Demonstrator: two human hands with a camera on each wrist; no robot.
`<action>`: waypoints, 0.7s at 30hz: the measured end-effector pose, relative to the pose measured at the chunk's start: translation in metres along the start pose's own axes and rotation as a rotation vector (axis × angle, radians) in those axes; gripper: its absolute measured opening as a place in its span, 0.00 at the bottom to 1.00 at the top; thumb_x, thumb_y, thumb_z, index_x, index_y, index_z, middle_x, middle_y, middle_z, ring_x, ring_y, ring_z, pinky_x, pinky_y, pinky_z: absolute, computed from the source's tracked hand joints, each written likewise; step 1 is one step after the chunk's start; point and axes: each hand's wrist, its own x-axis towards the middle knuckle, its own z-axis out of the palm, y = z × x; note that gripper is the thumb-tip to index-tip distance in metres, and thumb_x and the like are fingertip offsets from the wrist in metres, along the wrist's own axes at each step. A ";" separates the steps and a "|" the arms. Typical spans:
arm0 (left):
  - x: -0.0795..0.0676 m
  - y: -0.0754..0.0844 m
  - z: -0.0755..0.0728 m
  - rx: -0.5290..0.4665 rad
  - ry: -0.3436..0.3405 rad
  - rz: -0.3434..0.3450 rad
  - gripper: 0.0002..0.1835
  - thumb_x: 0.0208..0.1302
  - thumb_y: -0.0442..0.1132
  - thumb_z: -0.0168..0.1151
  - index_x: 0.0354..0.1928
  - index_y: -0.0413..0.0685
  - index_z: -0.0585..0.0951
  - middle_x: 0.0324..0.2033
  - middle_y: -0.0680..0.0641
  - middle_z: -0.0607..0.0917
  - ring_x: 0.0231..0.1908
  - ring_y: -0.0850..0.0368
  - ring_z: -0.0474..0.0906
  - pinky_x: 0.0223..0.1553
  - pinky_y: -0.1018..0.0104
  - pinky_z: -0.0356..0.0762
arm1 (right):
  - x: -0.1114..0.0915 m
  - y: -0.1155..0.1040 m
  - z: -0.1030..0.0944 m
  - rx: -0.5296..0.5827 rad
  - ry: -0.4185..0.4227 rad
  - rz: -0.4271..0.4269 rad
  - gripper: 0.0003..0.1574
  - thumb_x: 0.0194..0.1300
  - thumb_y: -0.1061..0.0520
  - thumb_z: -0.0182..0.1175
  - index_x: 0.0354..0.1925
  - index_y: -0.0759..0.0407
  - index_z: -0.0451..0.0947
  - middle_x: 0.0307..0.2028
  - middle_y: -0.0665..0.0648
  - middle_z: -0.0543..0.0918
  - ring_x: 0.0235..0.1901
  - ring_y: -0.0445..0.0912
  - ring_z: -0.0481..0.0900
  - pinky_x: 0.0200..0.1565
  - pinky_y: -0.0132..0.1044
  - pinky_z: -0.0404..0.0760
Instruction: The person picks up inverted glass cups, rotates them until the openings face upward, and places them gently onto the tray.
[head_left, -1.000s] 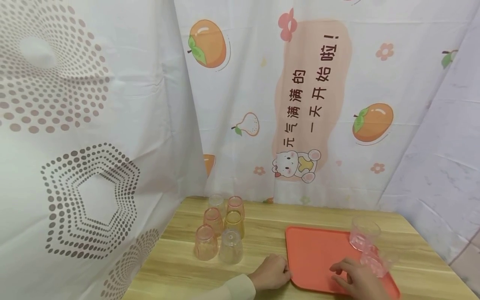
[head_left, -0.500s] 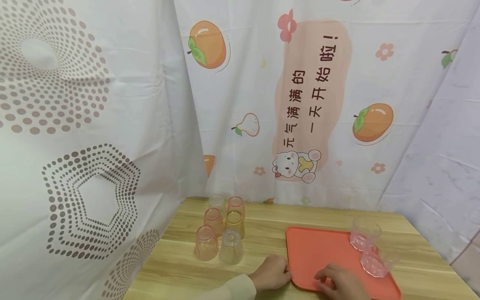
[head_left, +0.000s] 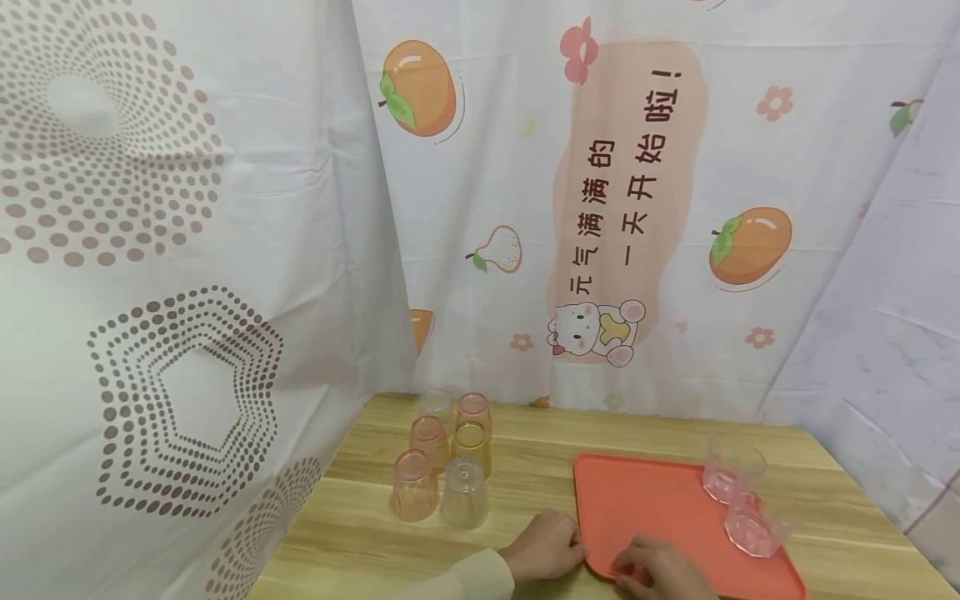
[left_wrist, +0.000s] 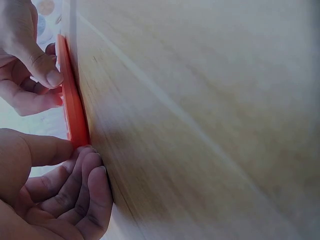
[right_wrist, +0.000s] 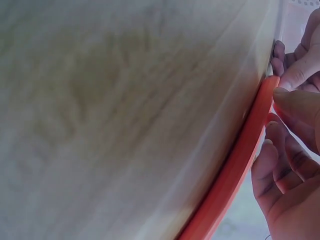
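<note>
A red rectangular tray [head_left: 667, 508] lies on the wooden table. My left hand [head_left: 546, 546] pinches its near left corner; in the left wrist view the thumb side and fingertips meet at the tray corner [left_wrist: 77, 135]. Over the near edge is my right hand [head_left: 663, 571], fingers loosely bent. The right wrist view has its thumb tip right at the tray rim [right_wrist: 250, 135], with the other fingertips close beside. Two clear glasses stand along the tray's right side, a farther glass [head_left: 731, 471] and a nearer glass [head_left: 752, 532], both tinted red by the tray.
Several upside-down glasses stand in a cluster at the left of the table: a clear glass [head_left: 464, 493], a pink glass [head_left: 415, 485], a yellow glass [head_left: 471, 450] and others behind. Printed curtains [head_left: 487, 208] hang along the back and sides of the table [head_left: 525, 475].
My right hand has moved left along the tray's near edge, away from the nearer glass and toward my left hand. The left hand keeps its place at the corner.
</note>
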 end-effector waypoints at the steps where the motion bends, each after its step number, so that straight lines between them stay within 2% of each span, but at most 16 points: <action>1: 0.000 0.000 0.000 0.005 0.001 -0.002 0.26 0.61 0.40 0.61 0.08 0.54 0.62 0.05 0.61 0.56 0.06 0.71 0.48 0.08 0.76 0.50 | 0.000 0.000 0.001 0.009 -0.012 0.004 0.06 0.60 0.45 0.65 0.35 0.43 0.83 0.29 0.34 0.73 0.24 0.28 0.65 0.23 0.28 0.67; 11: 0.000 0.000 0.001 0.034 -0.003 -0.029 0.24 0.61 0.41 0.62 0.08 0.55 0.66 0.05 0.62 0.59 0.06 0.71 0.51 0.09 0.75 0.52 | 0.006 -0.005 0.006 0.042 -0.052 0.002 0.07 0.61 0.46 0.64 0.35 0.45 0.83 0.29 0.34 0.71 0.24 0.28 0.65 0.24 0.28 0.67; 18: -0.001 0.000 0.000 0.013 -0.016 -0.027 0.23 0.62 0.42 0.61 0.09 0.55 0.67 0.05 0.63 0.60 0.07 0.72 0.52 0.08 0.76 0.52 | 0.011 -0.009 0.013 0.008 -0.020 -0.051 0.06 0.60 0.48 0.65 0.34 0.48 0.84 0.29 0.34 0.71 0.25 0.28 0.66 0.23 0.28 0.68; 21: -0.001 -0.001 -0.003 0.009 -0.027 -0.026 0.22 0.62 0.43 0.61 0.10 0.56 0.69 0.06 0.63 0.61 0.07 0.72 0.53 0.09 0.76 0.54 | 0.013 -0.010 0.014 0.002 -0.014 -0.044 0.04 0.60 0.50 0.66 0.33 0.48 0.83 0.28 0.33 0.70 0.24 0.28 0.65 0.23 0.27 0.67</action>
